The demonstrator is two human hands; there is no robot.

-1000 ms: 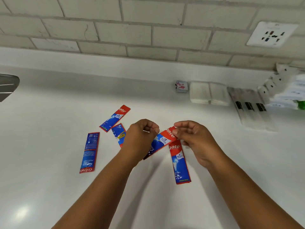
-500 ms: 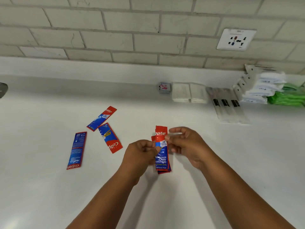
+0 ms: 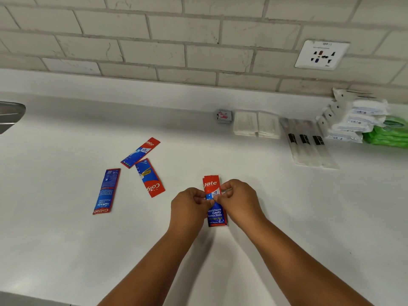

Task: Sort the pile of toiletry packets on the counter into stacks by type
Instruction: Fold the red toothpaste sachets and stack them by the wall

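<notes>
with left hand [image 3: 190,206] and right hand [image 3: 239,200] both pinching the toothpaste packets [image 3: 215,200], square their edges — then collect the three loose packets [image 3: 141,173] toward the counter [image 3: 276,206] left edge.

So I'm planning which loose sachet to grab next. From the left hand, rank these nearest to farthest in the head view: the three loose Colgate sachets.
From the left hand:
1. Red-ended Colgate sachet, just to its left.
2. Angled sachet, farther back, left.
3. Face-down blue sachet, far left.
</notes>
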